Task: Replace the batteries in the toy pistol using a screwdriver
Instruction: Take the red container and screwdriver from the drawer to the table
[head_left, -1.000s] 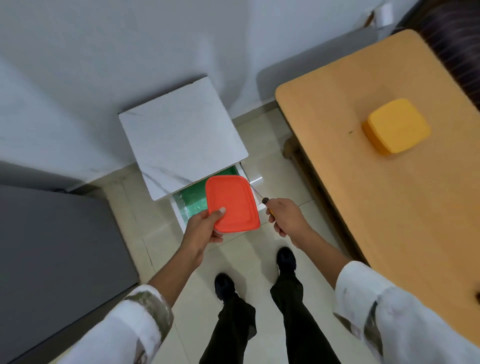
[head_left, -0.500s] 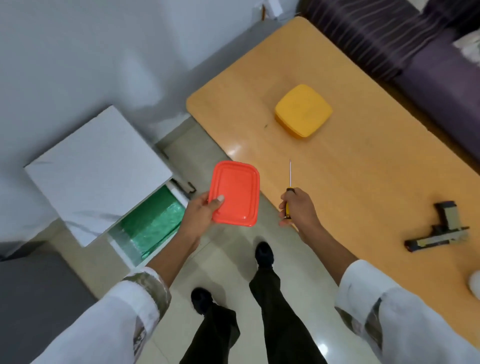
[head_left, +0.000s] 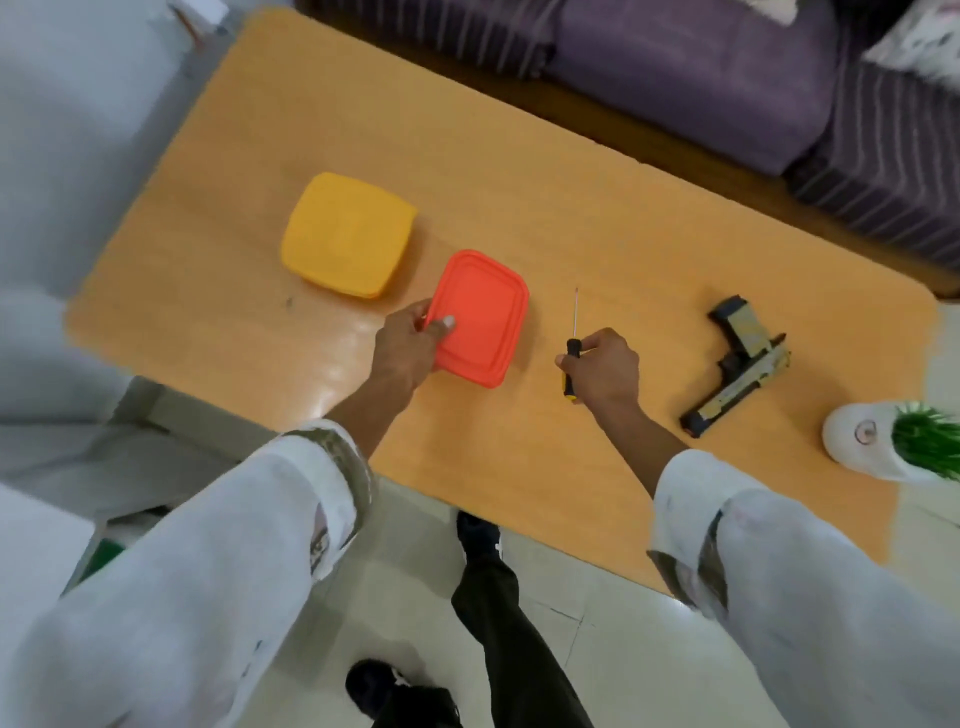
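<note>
My left hand grips the near left edge of a red lidded box, thumb on its lid, over the wooden table. My right hand holds a small screwdriver by its black and yellow handle, the thin shaft pointing away from me. The toy pistol, tan and black, lies flat on the table to the right of my right hand, untouched.
A yellow lidded box sits on the table left of the red one. A white pot with a green plant stands at the table's right near edge. A purple striped sofa runs behind the table. My legs stand on the tiled floor.
I have turned from the white drawer unit to face the table. Both hands, carrying the red box and the screwdriver, have moved out over the tabletop.
</note>
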